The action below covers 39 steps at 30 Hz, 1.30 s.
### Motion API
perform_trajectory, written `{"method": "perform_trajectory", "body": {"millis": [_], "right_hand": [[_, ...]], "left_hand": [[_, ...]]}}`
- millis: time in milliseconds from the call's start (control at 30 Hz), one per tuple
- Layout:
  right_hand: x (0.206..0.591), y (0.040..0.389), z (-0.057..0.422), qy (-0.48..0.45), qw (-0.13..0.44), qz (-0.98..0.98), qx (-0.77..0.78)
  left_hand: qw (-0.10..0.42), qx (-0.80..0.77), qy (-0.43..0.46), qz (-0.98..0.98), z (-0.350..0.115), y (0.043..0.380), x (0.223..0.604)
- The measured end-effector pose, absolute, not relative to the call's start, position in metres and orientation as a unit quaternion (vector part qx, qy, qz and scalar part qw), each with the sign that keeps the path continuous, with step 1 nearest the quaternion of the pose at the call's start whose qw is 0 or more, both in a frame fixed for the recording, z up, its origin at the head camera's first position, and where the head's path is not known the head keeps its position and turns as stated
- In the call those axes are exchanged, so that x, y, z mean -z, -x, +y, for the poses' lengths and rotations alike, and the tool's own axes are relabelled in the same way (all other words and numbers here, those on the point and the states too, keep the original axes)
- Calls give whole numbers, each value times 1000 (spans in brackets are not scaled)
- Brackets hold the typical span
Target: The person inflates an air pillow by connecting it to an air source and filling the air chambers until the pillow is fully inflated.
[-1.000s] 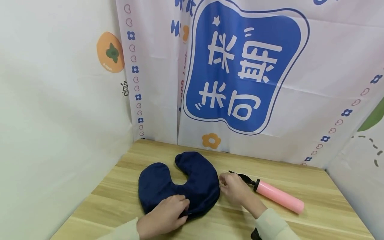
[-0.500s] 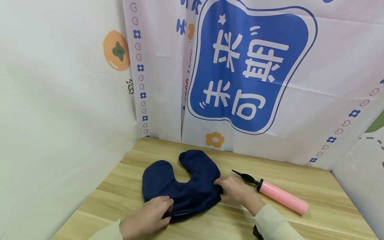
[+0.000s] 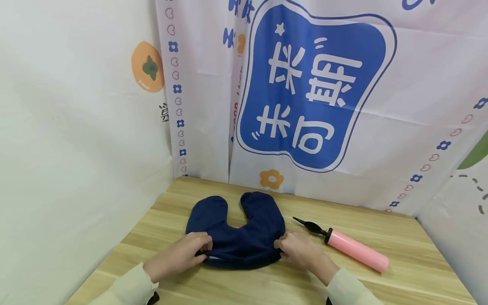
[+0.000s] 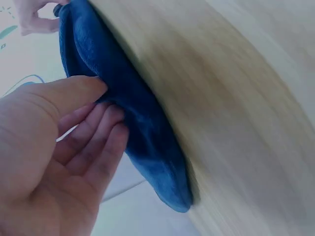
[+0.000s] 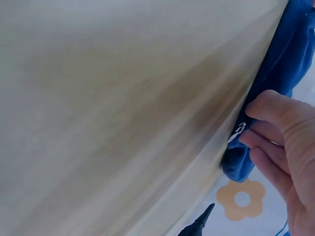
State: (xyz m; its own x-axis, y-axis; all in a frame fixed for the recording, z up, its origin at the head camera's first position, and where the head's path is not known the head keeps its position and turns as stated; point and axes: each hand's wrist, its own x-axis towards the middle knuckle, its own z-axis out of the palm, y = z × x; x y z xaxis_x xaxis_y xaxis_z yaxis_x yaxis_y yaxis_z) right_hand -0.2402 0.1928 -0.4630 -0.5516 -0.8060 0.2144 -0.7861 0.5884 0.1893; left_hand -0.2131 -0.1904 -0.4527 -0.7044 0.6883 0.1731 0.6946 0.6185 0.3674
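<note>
A navy U-shaped neck pillow [image 3: 244, 239] lies rather flat on the table, its two arms pointing away from me. My left hand [image 3: 181, 254] pinches its near left edge, where a slit shows a sliver of white. In the left wrist view, thumb and fingers of the left hand [image 4: 64, 142] meet at a fold of the blue fabric [image 4: 145, 123]. At the right edge, my right hand [image 3: 301, 252] pinches the cloth between thumb and fingers. The right wrist view has a small whitish piece [image 5: 237, 132], perhaps a zipper pull, by those fingertips.
To the right of the pillow lies a pink hand pump [image 3: 358, 250] with a black nozzle, close to my right hand. The wooden table [image 3: 244, 290] is bordered by a white side wall [image 3: 84, 127] at left and a printed cloth [image 3: 206, 127] behind.
My left hand has slid left along the near edge to the lower left corner. The right hand has gone from beside the pillow to pinching it. The pillow has turned slightly, arms now more upright.
</note>
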Motion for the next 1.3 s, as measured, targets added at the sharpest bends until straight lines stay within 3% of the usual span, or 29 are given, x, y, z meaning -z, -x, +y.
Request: {"method": "perform_trajectory", "body": {"millis": [300, 567, 833, 1300], "right_hand": [[473, 249, 198, -462, 150, -871, -78], [472, 257, 200, -380, 101, -877, -275], [468, 263, 193, -289, 43, -906, -306], [475, 271, 172, -224, 72, -922, -309]], "left_hand": [[8, 296, 373, -879, -175, 211, 456], [9, 394, 299, -869, -179, 225, 462], [-3, 431, 225, -874, -176, 236, 461], [22, 389, 174, -904, -169, 251, 469]]}}
